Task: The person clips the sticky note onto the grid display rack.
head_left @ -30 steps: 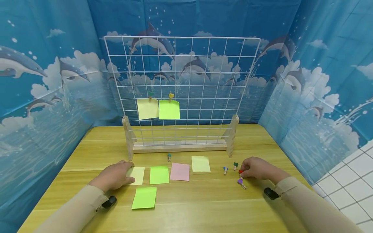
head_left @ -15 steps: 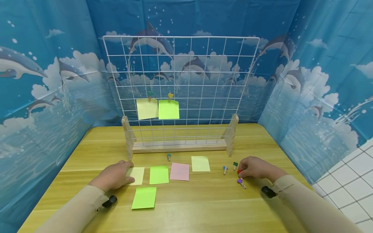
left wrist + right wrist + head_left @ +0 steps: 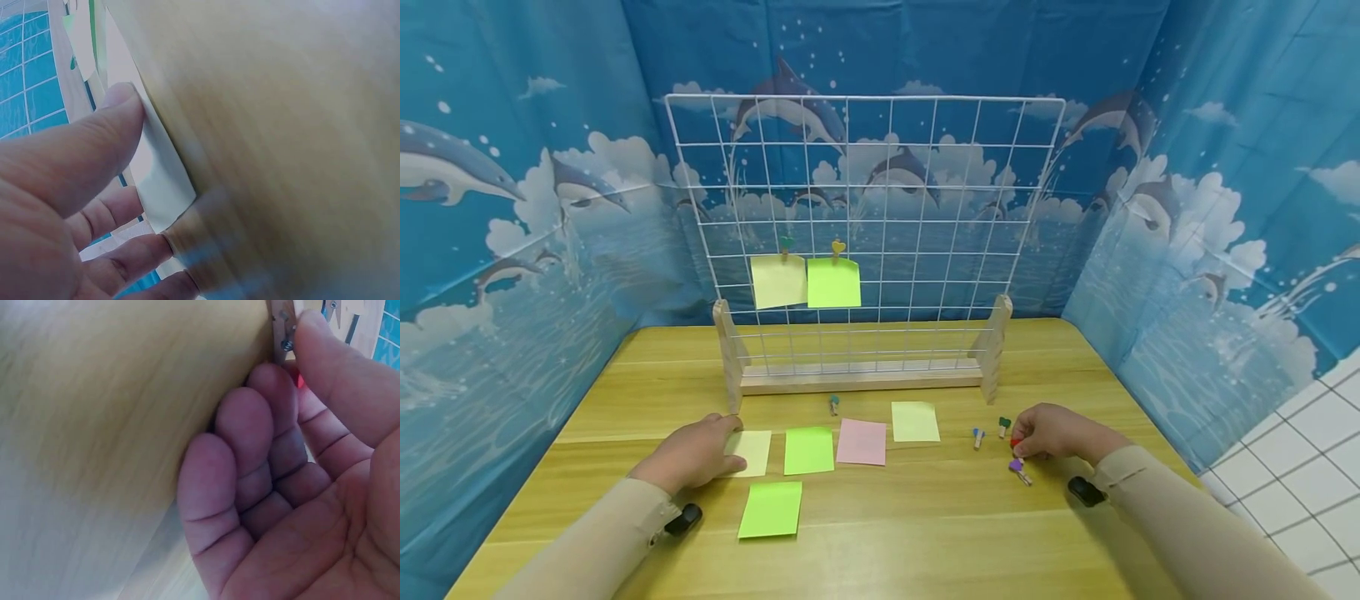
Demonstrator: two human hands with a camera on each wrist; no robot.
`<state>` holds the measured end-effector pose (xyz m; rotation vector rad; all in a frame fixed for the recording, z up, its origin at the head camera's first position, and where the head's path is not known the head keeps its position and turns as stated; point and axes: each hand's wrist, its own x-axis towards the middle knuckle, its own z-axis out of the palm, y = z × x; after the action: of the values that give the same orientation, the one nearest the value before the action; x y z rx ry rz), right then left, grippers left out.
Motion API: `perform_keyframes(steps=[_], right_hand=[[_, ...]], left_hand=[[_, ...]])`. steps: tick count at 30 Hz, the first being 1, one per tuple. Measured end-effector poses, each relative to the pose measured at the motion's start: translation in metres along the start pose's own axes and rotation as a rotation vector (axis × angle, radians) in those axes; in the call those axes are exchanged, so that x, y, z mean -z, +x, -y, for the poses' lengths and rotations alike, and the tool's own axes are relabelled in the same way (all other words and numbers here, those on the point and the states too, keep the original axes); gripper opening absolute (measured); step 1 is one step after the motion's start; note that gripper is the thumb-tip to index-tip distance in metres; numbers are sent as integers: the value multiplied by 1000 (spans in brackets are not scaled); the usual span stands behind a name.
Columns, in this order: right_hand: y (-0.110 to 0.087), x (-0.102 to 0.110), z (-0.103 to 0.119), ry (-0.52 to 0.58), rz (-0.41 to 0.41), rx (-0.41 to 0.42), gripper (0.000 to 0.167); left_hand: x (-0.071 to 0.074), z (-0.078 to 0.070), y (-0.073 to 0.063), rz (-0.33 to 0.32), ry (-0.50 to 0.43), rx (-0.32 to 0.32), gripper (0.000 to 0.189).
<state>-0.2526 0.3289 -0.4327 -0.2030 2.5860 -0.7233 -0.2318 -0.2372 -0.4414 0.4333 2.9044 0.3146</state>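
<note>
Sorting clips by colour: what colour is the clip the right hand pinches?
Red clip, pinched by the right hand; head view shows it best.

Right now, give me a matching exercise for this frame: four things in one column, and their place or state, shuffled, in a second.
Things:
1. red clip
2. pale yellow note
3. pink note
4. purple clip

Places or states:
A. lies flat on the table, between a green note and a yellow note, untouched
B. pinched by the right hand
C. lies on the table just in front of the right hand
D. under the fingers of the left hand

Pairs: 1-B, 2-D, 3-A, 4-C
</note>
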Motion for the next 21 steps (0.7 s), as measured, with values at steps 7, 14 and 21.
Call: perform_keyframes(steps=[7, 14, 21], right_hand=[[-2, -1, 0, 2, -11, -11, 9], [-2, -3, 0, 9, -17, -12, 9], [-2, -4, -1, -9, -32, -15, 9]], left_hand=[[0, -1, -1, -6, -14, 6, 61], [1, -3, -2, -8, -30, 8, 60], [0, -3, -2, -9, -28, 2, 60]])
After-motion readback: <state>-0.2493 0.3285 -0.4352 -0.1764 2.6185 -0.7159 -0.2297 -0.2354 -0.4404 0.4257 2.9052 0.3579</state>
